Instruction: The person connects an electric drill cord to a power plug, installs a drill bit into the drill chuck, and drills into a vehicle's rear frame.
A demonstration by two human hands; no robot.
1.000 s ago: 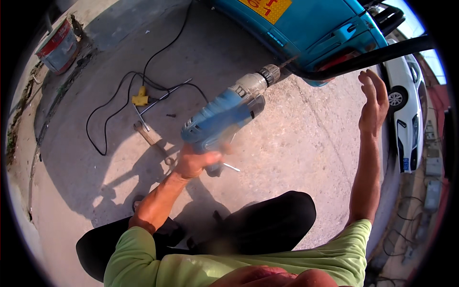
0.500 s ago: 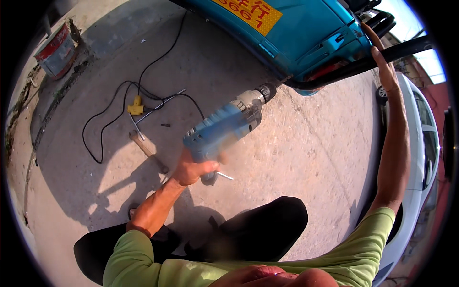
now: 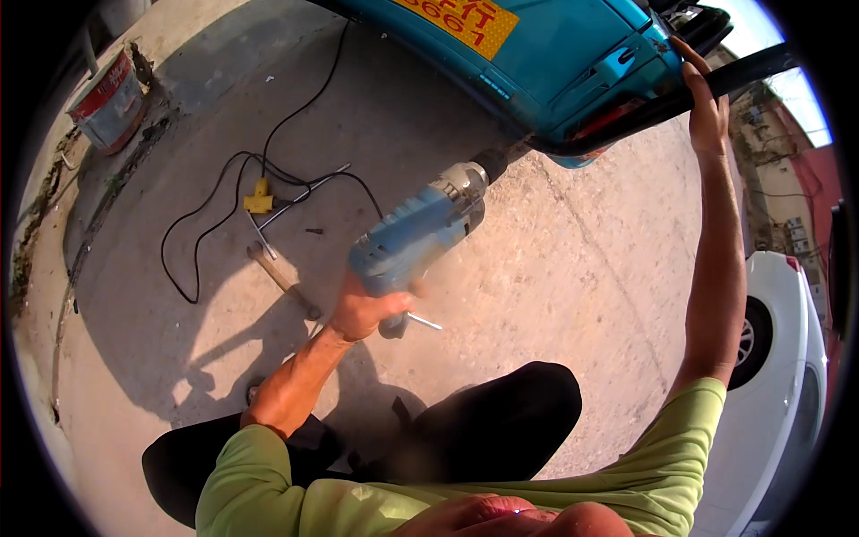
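Observation:
My left hand (image 3: 362,309) grips the handle of a blue power drill (image 3: 412,237), fingers closed round it. The chuck points up and right, and the bit meets the lower edge of a teal vehicle body (image 3: 555,80); its tip is hard to make out. A thin pale rod (image 3: 424,321) shows beside the drill's handle; whether the hand holds it I cannot tell. With the arm stretched far right, my right hand (image 3: 707,112) is closed over a black bar (image 3: 649,118) on the vehicle, its fingertips partly hidden.
On the concrete lie a black cord (image 3: 192,215) with a yellow connector (image 3: 259,199), a metal T-shaped wrench (image 3: 300,199), a wooden-handled hammer (image 3: 284,282) and a small dark bit (image 3: 314,231). A red-and-grey bucket (image 3: 109,106) stands far left. A white car (image 3: 778,358) is at right.
The white car at the right has moved down the picture, toward my side. The drill has shifted slightly, its bit still at the vehicle's edge. Both hands keep their holds.

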